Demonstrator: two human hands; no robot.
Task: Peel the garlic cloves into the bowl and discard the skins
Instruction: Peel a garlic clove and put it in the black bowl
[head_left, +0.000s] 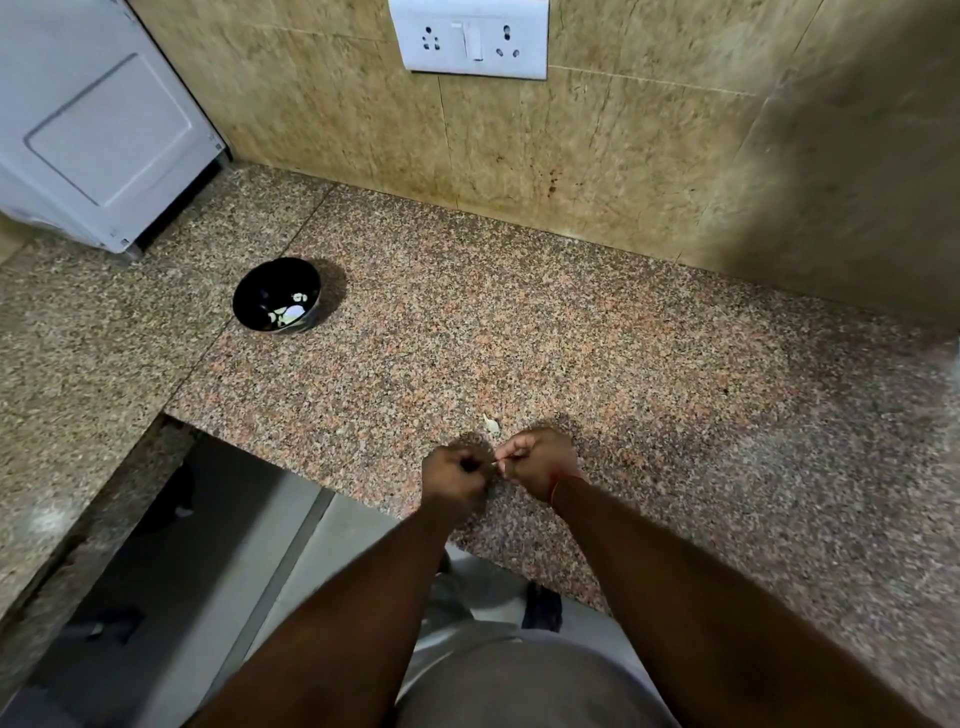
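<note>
Partway through, by the look of it. Far left, a white appliance (98, 130) stands at the back of the granite counter (623, 364). Next along, the black bowl (276, 294) sits well apart from the hands and holds a few pale peeled cloves (291, 313), so some garlic is already done. Centre, near the counter's front edge: left hand (455, 480) with fingers curled tight, presumably round the clove being worked, though the clove itself is hidden. Right hand (537, 465) just beside it, fingertips pinched on a thin strip of skin (500, 458) running between the two hands. One loose scrap of skin (491, 423) lies on the counter just beyond the hands, not yet discarded. No unpeeled stock visible; remaining count cannot be judged.
</note>
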